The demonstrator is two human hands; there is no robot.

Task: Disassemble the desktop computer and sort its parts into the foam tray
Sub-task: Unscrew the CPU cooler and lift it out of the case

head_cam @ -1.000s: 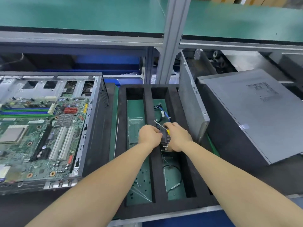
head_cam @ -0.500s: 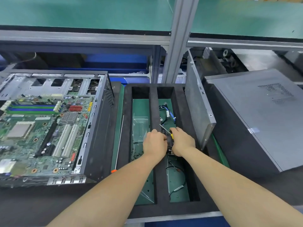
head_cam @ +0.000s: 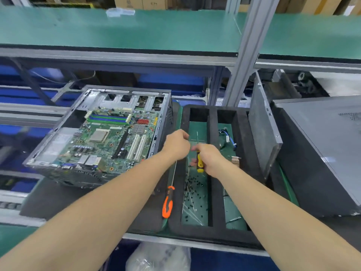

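Note:
The open computer case lies at the left, its green motherboard exposed. Right of it sits the black foam tray with two long slots. Several small black screws lie in the left slot. A blue cable and a copper-finned heatsink lie in the right slot. My right hand grips a yellow-and-black screwdriver over the left slot. My left hand is curled beside it, fingertips close to the right hand's; what it holds is hidden.
An orange-handled screwdriver lies between the case and the tray. A grey side panel stands upright against the tray's right side. A closed grey computer case lies beyond it. A green shelf runs overhead.
Both hands moved left from the right slot to over the left slot. The finned heatsink they held now lies in the right slot. The yellow screwdriver stays in my right hand.

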